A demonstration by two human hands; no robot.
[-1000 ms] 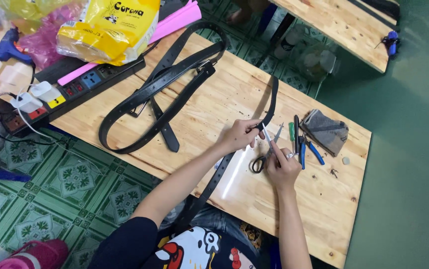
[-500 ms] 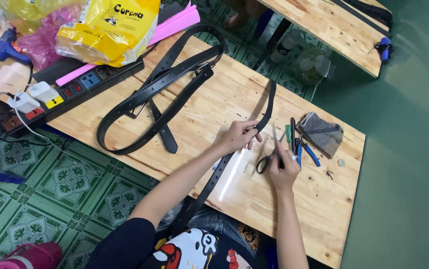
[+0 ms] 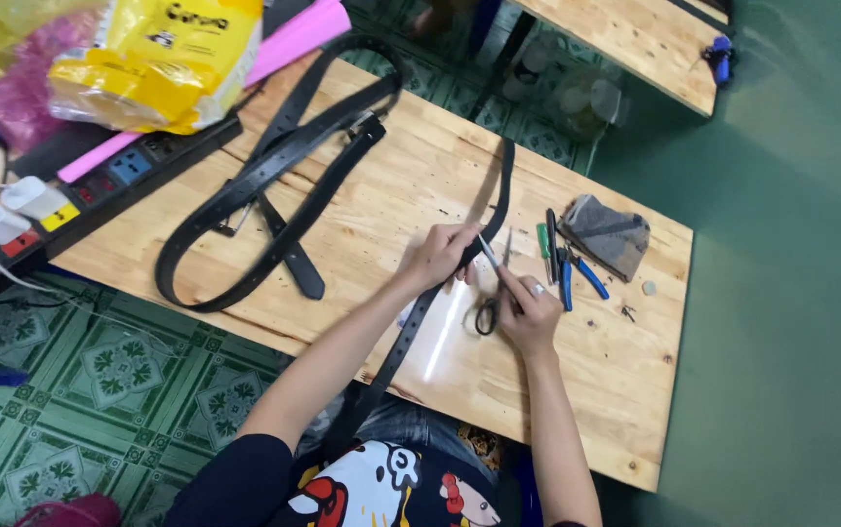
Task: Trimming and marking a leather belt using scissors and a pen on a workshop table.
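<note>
At table [image 3: 362,234] centre: your left hand [image 3: 437,256] pinches strap [image 3: 495,210], right hand [image 3: 530,310] grips scissors [image 3: 488,293]. Blades sit beside your fingertips; strap slip means a nick.

The person is wearing a black short-sleeved top, its left sleeve [image 3: 235,478] ending above the elbow and leaving both forearms bare. The front of the top is showing a large cartoon print [image 3: 381,483] in white, red and black, with round eyes and a rounded figure shape. Below the print, blue denim [image 3: 411,425] is showing at the lap. The left hand [image 3: 437,256] is wearing nothing, while the right hand [image 3: 530,314] is wearing a pale ring [image 3: 538,289] on one finger.
</note>
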